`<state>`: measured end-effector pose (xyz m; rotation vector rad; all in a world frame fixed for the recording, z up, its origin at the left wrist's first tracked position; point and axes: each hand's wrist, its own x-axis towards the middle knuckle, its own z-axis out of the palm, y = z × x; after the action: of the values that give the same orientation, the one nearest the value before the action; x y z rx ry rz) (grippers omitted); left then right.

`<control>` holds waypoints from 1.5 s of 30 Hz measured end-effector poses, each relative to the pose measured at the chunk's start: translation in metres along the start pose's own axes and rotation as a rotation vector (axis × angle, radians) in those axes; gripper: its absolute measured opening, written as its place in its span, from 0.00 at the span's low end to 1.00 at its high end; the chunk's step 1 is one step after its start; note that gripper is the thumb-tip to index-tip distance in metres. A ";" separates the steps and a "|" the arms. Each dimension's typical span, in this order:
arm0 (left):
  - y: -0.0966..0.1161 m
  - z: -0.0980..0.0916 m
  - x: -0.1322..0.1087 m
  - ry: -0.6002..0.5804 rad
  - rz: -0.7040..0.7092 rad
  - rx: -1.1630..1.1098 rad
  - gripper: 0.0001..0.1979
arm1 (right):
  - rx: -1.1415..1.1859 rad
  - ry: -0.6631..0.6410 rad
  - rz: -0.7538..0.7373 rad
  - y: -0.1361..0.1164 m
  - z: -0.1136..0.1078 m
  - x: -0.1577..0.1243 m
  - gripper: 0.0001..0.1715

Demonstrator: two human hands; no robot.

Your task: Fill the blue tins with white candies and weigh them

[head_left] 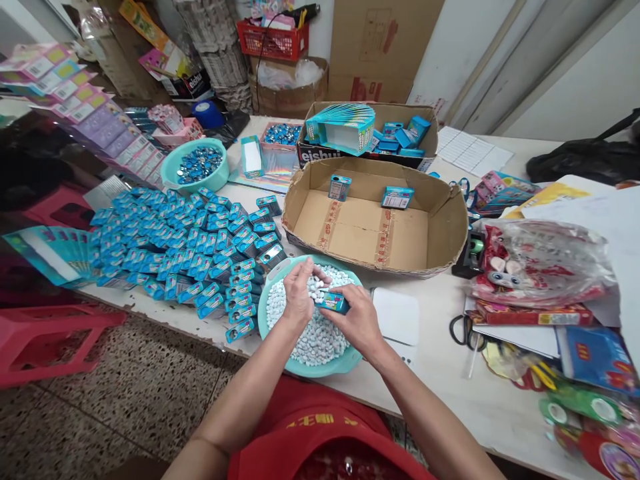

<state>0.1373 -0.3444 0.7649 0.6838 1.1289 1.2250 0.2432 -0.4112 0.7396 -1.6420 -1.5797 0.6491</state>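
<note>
A light-teal basin [320,371] full of small white candies [313,348] stands at the table's front edge. Above it my right hand [362,319] grips a small blue candy box [332,302] lying on its side, one end pointing left. My left hand [299,293] is cupped round several white candies beside that end; some show between its fingers and the box. Left of the basin many similar blue boxes [205,243] stand packed in rows, dark holes visible in the tops of the nearer ones.
Behind the basin sits a shallow cardboard tray [400,243] with two blue boxes inside. Farther back are a carton [434,130] of blue boxes and a teal bowl [167,175] of shiny blue pieces. Scissors [467,332] lie right; a red stool [45,333] stands left.
</note>
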 end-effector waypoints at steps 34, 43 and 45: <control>0.017 -0.002 -0.007 -0.128 0.130 0.010 0.15 | 0.185 0.072 0.035 -0.006 -0.003 0.004 0.17; -0.066 -0.049 0.050 -0.362 0.228 1.268 0.11 | 0.227 0.147 0.098 0.013 -0.021 -0.011 0.18; -0.079 -0.047 0.043 -0.463 0.224 1.548 0.14 | 0.216 0.161 0.115 0.018 -0.023 -0.012 0.18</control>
<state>0.1204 -0.3305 0.6655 2.1373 1.4749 0.0711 0.2708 -0.4262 0.7373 -1.5891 -1.2621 0.7023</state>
